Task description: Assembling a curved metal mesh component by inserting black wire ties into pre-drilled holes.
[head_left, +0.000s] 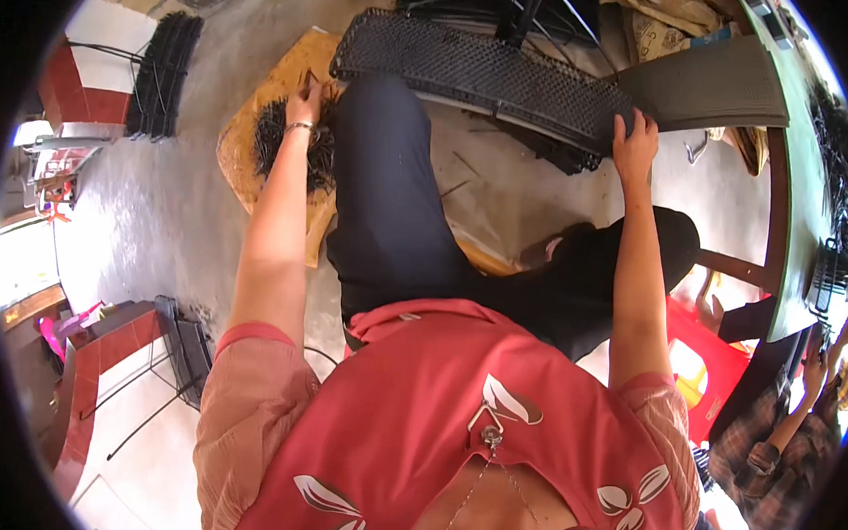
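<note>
A person in a red top point(420, 386) reaches both arms forward. The left hand point(304, 105) is at a pile of thin dark strips point(271, 140) on a yellow sheet point(236, 151) on the floor point(198, 192), fingers drawn together; whether they pinch a strip is unclear. The right hand point(637, 146) touches the right end of a long black mesh panel point(477, 69) beyond the left knee, fingers bent, grip uncertain. The panel looks stiff, probably light, best held by its edges; the strips seem springy, tangle-prone, best taken by one end.
</note>
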Tool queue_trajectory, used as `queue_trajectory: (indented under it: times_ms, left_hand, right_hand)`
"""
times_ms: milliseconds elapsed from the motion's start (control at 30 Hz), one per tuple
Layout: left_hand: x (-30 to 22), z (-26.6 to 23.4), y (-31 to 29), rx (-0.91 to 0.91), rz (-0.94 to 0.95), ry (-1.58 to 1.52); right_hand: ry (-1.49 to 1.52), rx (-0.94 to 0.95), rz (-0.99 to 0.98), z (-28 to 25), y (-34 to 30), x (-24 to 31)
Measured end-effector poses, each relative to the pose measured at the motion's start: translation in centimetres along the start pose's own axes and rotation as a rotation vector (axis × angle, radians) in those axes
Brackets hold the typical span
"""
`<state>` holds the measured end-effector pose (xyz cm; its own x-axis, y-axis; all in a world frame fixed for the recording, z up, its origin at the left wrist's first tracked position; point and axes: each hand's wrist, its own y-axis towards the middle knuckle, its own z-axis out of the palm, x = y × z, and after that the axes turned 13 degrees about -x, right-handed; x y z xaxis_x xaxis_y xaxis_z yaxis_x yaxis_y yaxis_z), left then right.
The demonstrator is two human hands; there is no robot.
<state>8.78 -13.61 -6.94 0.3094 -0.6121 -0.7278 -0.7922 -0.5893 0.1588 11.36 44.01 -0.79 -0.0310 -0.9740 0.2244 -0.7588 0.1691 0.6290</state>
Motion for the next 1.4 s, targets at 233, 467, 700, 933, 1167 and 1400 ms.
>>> queue_trajectory:
  times_ms: [233,467,700,933,1167,1400]
  left_hand:
    - [17.6,-8.8,-9.8,0.157,-0.147,0.288]
    - [25.3,-9.6,-18.1,0.391,-0.290,0.219]
    - [21.3,-11.8,-17.2,0.271,-0.299,-0.042]
    - [0.6,-16.0,-11.1,-0.093,-0.418,-0.408]
    - [-15.3,-13.4,-9.2,-0.350,0.129,-0.139]
    - [-14.1,-12.9,-7.0,-0.381,0.014,-0.085]
  right_hand:
    - [0.582,0.005,-0.216,-3.7,-0.9,11.4]
    - [0.584,0.559,-0.346,1.1,-7.6,16.3]
    - [0.381,0.995,-0.241,9.1,-14.6,14.4]
    - [0.260,1.127,-0.273,14.2,-17.9,15.5]
    - [0.287,0.962,-0.309,17.7,-22.1,15.6]
    - [0.221,0.779,-0.456,19.1,-25.2,15.7]
